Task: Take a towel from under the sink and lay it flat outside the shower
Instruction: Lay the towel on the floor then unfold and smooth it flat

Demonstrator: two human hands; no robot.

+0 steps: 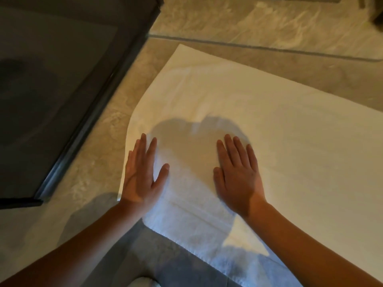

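A large white towel [259, 112] lies spread on the beige stone floor, running from the middle of the view out past the right edge. My left hand [142, 172] lies flat on the towel's near left edge with straight fingers. A short way to its right, my right hand [238, 175] presses flat on the towel, fingers straight and slightly spread. Both hands cast a shadow on the cloth just ahead of the fingertips. The dark shower [51, 90] stands directly left of the towel.
The shower's dark glass panel and metal bottom frame [83, 129] run diagonally along the left, a strip of bare tile [107, 129] between frame and towel. A glass edge [248, 45] crosses the floor beyond the towel. Grey fabric [165, 266] covers the floor near my arms.
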